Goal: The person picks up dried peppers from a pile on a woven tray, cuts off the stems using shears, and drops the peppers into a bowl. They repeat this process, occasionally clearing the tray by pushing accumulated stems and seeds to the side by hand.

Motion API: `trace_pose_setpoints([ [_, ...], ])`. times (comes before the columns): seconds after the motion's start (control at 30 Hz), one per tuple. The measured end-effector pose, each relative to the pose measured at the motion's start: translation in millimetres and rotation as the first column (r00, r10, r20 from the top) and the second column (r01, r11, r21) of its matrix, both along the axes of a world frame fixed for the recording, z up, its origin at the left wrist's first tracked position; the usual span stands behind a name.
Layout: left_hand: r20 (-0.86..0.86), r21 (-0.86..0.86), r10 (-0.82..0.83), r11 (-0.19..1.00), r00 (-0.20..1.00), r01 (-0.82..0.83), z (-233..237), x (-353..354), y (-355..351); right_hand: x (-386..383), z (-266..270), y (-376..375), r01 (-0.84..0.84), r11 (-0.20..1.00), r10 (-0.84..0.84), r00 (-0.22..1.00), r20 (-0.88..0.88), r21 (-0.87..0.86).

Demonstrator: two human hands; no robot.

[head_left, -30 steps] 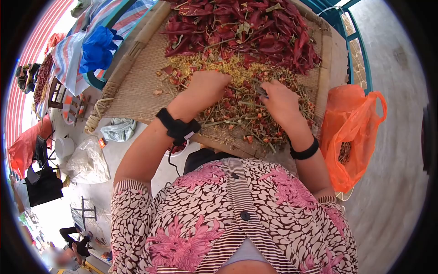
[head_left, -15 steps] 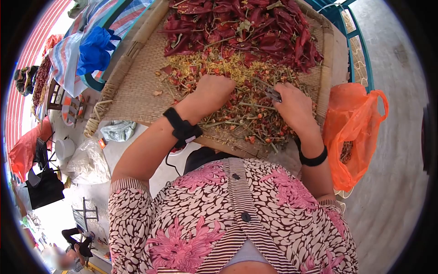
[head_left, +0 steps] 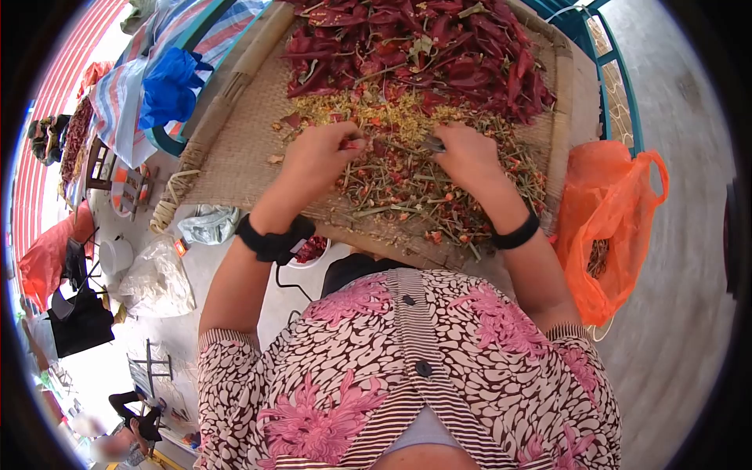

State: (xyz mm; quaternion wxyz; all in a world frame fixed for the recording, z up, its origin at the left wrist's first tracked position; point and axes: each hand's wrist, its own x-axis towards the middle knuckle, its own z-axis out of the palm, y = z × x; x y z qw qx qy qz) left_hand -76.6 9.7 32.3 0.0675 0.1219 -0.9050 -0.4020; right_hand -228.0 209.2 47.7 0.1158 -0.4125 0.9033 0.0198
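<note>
A woven tray (head_left: 235,160) holds a heap of dried red chilies (head_left: 423,51). Nearer to me on it lie yellow seeds (head_left: 325,110) and a litter of cut stems and red bits (head_left: 407,184). My left hand (head_left: 317,160) is closed above the tray's left part, pinching a red chili piece (head_left: 354,144) whose far side is hidden. Over the seeds and stems, my right hand (head_left: 470,159) is closed round dark metal scissors (head_left: 433,144), most of which the fingers cover. The two hands are apart, with the scissors' tip facing the left hand.
An orange plastic bag (head_left: 603,235) with stems inside hangs right of the tray. Below the tray's front edge is a white bucket of red chilies (head_left: 312,251). A blue plastic bag (head_left: 168,88) is at the left. Another person (head_left: 129,435) sits far off at lower left.
My left hand has moved left, and a red chili piece now shows in its fingers. My right hand has moved left and slightly up with the scissors.
</note>
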Motion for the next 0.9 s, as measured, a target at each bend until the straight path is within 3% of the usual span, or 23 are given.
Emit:
trace_pose_setpoints([
  [0.1,0.075,0.191,0.106,0.974,0.991,-0.119,6,19,-9,2,21,9,0.102,0.995,-0.103,0.995,0.015,0.017],
  [0.2,-0.042,0.400,0.138,0.910,0.990,-0.110,2,30,-9,5,32,16,0.105,0.991,-0.104,0.994,0.014,-0.079],
  [0.3,0.135,0.793,0.101,0.585,0.986,-0.169,14,37,-5,8,37,11,0.079,0.988,-0.075,0.996,0.039,-0.131],
  [0.4,0.073,0.881,0.165,0.451,0.984,-0.141,6,37,-1,12,28,-3,0.045,0.978,-0.031,0.997,0.071,-0.203],
  [0.5,0.044,0.976,0.237,0.196,0.970,-0.093,0,38,7,20,27,-17,0.005,0.970,0.021,0.994,0.105,-0.242],
  [0.6,0.027,0.986,0.215,0.155,0.976,-0.061,-6,42,5,26,26,-29,-0.037,0.967,0.064,0.993,0.101,-0.252],
  [0.7,0.072,0.975,0.324,0.176,0.943,-0.135,-2,43,15,29,15,-41,-0.069,0.968,0.101,0.987,0.122,-0.243],
  [0.8,0.078,0.973,0.333,0.182,0.940,-0.145,-2,48,21,36,-1,-50,-0.070,0.964,0.114,0.980,0.164,-0.256],
  [0.9,0.035,0.985,0.268,0.156,0.963,-0.079,1,53,24,39,-6,-55,-0.069,0.971,0.111,0.977,0.180,-0.228],
])
